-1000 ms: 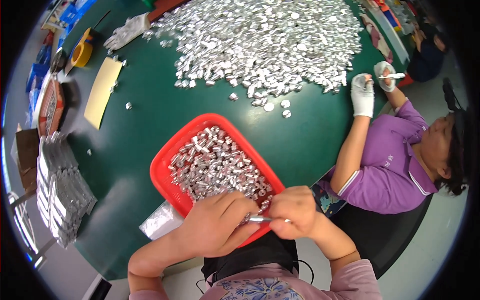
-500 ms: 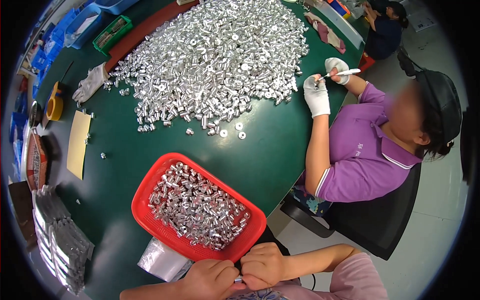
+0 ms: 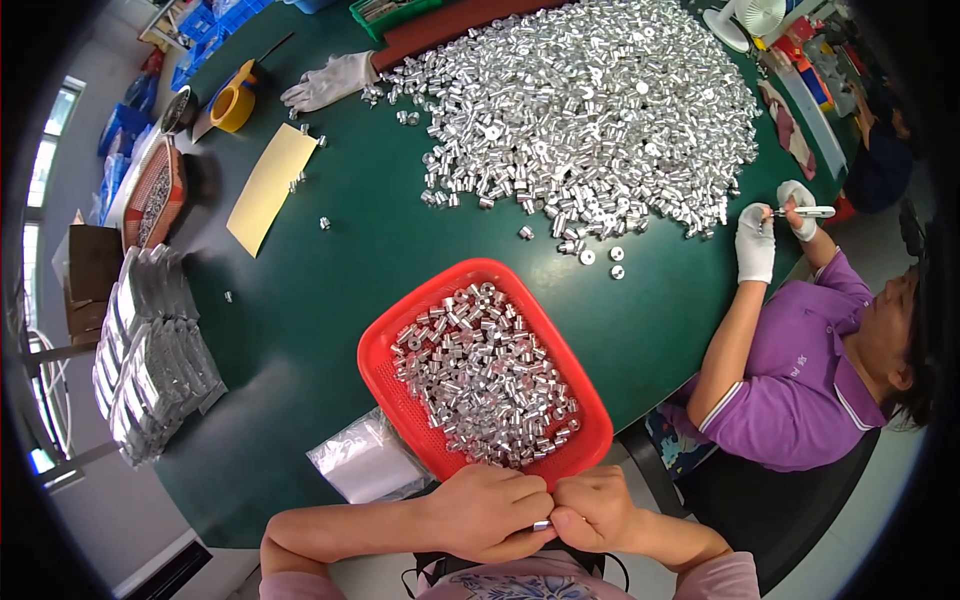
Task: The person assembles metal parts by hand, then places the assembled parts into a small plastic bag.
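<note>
At the near table edge, my left hand (image 3: 488,512) and my right hand (image 3: 595,508) are brought together with curled fingers. Between them a small silver metal cylinder (image 3: 541,525) is pinched, mostly covered by fingers and thumbs. Just beyond my hands lies a red perforated plastic basket (image 3: 378,352), holding many similar short metal cylinders (image 3: 480,370). My knuckles are beside its near rim; whether they touch it I cannot tell.
A large heap of silver cylinders (image 3: 600,110) covers the far table. Clear plastic bags (image 3: 370,462) lie left of the basket, with stacked bagged parts (image 3: 155,350) farther left. A co-worker in purple (image 3: 800,360) sits at right, holding a white pen-like tool (image 3: 815,212).
The view has turned left, so the basket, heap and co-worker appear farther right. My two hands stay together around the small metal cylinder.
</note>
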### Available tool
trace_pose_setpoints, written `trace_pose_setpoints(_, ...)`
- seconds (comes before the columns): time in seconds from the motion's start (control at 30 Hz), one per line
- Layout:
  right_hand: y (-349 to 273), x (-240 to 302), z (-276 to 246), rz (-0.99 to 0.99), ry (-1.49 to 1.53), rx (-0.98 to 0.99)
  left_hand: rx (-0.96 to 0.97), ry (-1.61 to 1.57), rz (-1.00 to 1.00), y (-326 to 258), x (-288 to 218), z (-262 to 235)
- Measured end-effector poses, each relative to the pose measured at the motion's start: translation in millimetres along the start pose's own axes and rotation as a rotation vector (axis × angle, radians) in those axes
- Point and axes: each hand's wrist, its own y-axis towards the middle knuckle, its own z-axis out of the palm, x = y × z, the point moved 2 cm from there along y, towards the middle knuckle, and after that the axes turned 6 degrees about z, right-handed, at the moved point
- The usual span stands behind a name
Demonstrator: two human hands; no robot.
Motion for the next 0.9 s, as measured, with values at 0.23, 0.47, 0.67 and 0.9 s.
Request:
trace_pose_setpoints(0.23,-16.6,-1.4,-10.4,0.098,0.127,-0.031,-0.06,-0.044,0.012,-15.1,1.1,-2.3)
trace_pose_setpoints(0.47,-50.3,-22.3,-17.4,0.399,0.158,-0.271,-0.554,0.097,-0.426,-40.8,45.9,-77.6)
trace_pose_setpoints(0.67,-46.9,-27.2,-6.0,0.339,0.147,-0.264,-0.685,0.412,-0.493,-24.7,131.1,-129.4)
trace_pose_setpoints(0.9,-56.2,-49.4,-10.5,0.453,0.263,-0.464,-0.764,0.381,-0.643,-15.6,181.7,-119.7)
